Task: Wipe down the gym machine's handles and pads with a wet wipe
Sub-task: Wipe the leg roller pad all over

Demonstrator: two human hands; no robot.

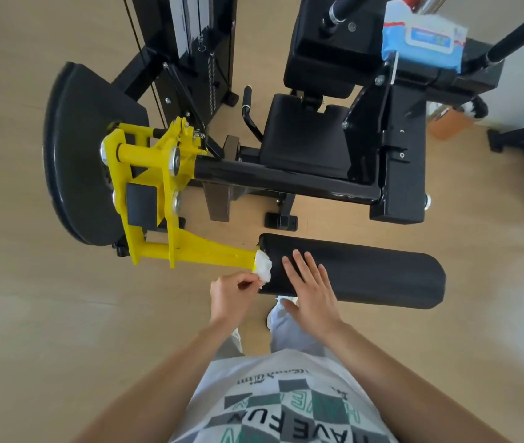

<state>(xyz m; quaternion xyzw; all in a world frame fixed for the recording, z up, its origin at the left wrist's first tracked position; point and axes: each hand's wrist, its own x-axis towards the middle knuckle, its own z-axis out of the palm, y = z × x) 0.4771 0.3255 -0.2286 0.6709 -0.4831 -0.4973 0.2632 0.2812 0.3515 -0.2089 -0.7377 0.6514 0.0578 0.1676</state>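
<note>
1. Pale wooden floor [30, 314] under a black and yellow gym machine [286, 183].
2. Left hand [231, 292] pinches the wet wipe [263, 267] at the roller pad [366, 273] end; right hand [311, 289] rests flat on top.
3. Next, probably sweep the wipe along the pad.

Wet wipe [263, 270]: white, crumpled into a wad, lying at the joint where the yellow lever arm [203, 251] meets the left end of the roller pad [366, 273]. The left hand [231, 295] pinches its lower edge. Roller pad: black, cylindrical, horizontal, with the right hand [308, 289] flat on its left portion. Seat pad [305, 139] and back pad [321, 59]: black, beyond the roller pad. Side handle [247, 107]: black grip on a curved bar, left of the seat pad.
</note>
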